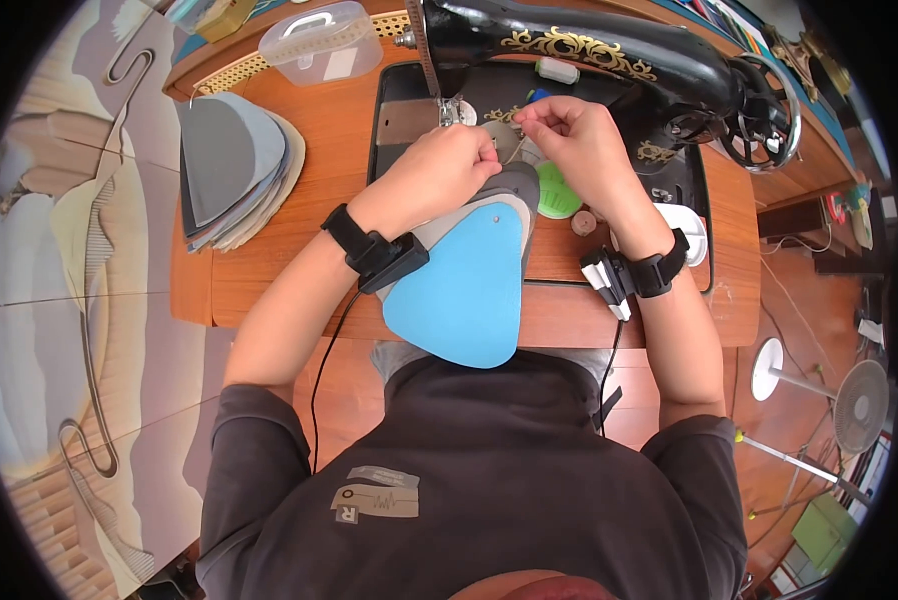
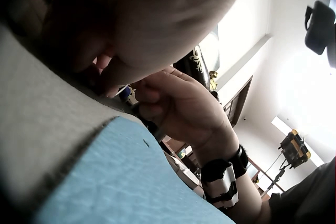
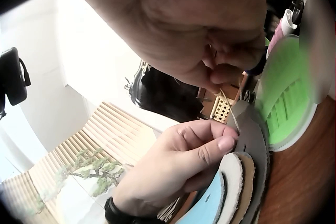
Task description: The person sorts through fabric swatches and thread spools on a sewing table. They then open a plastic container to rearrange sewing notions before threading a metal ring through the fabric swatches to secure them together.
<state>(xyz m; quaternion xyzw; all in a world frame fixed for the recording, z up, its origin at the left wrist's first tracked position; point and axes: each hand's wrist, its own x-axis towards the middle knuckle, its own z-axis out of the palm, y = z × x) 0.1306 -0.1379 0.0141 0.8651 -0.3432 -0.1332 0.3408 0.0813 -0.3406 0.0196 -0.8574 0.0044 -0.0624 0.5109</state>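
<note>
A fanned stack of rounded, leather-like pieces lies at the table's front edge. On top is a blue piece (image 1: 459, 280) with a small slit near its narrow end; beige and brown ones show beneath, then a dark grey piece (image 3: 253, 145). My left hand (image 1: 434, 170) pinches the dark grey piece by its narrow end, seen best in the right wrist view. A thin pale cord (image 3: 233, 118) runs from there up to my right hand (image 1: 581, 138), whose thumb and fingertips pinch it. Shadow hides part of the left fingers in the left wrist view.
A black sewing machine (image 1: 579, 42) stands just beyond the hands. Another pile of grey pieces (image 1: 237, 165) lies at the left, near a clear plastic box (image 1: 321, 45). A green oval piece (image 1: 557, 192) and a white tray (image 1: 684, 232) are at the right.
</note>
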